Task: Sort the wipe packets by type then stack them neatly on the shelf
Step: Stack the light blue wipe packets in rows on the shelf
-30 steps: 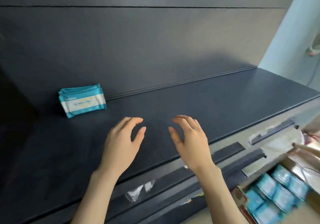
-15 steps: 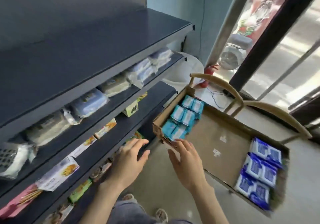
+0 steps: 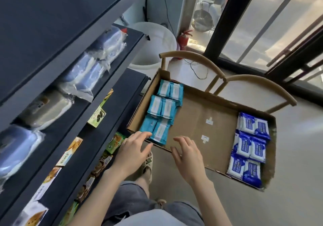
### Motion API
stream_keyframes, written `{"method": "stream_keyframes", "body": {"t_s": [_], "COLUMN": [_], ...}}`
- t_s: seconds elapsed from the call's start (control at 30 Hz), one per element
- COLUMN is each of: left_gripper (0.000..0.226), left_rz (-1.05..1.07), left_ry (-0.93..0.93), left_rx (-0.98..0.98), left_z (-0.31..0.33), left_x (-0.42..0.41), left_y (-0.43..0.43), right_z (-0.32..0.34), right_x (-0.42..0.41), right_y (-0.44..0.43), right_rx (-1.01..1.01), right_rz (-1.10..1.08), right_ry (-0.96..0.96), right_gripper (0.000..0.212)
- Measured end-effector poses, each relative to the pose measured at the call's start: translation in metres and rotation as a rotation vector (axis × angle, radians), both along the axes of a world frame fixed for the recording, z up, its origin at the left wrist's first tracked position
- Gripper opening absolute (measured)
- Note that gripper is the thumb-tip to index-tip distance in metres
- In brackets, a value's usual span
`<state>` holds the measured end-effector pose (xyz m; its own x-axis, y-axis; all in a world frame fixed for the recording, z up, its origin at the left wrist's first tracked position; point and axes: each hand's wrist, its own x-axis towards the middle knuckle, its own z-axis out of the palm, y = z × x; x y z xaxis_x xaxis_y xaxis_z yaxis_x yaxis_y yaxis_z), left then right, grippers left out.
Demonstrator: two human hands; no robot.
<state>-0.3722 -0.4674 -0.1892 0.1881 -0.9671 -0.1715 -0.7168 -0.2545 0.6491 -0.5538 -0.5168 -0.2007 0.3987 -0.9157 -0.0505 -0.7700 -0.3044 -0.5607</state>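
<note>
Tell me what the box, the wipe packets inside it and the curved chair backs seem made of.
The box looks like corrugated cardboard: matt brown, with creased flaps and tape patches. The teal packets and the dark blue packets look like soft printed plastic film, slightly glossy. The chair backs look like bent wood or rattan, matt tan; which one is unclear.
</note>
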Motion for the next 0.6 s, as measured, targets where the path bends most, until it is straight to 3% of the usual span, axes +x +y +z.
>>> {"method": "stream_keyframes", "body": {"t_s": [0.33, 0.6], "left_gripper": [0.032, 0.034], "left_rz": [-0.053, 0.109], "left_ry": [0.09, 0.168], "left_rx": [0.322, 0.527], "left_z": [-0.091, -0.211], "left_x": [0.064, 0.073], "left_y": [-0.128, -0.18], "right_z": [-0.085, -0.194], "right_x": [0.068, 0.087], "right_y": [-0.103, -0.14], "right_rx": [0.335, 0.604], "right_rz": [-0.141, -0.323], "right_ry": [0.06, 0.06], "right_gripper": [0.03, 0.027]}}
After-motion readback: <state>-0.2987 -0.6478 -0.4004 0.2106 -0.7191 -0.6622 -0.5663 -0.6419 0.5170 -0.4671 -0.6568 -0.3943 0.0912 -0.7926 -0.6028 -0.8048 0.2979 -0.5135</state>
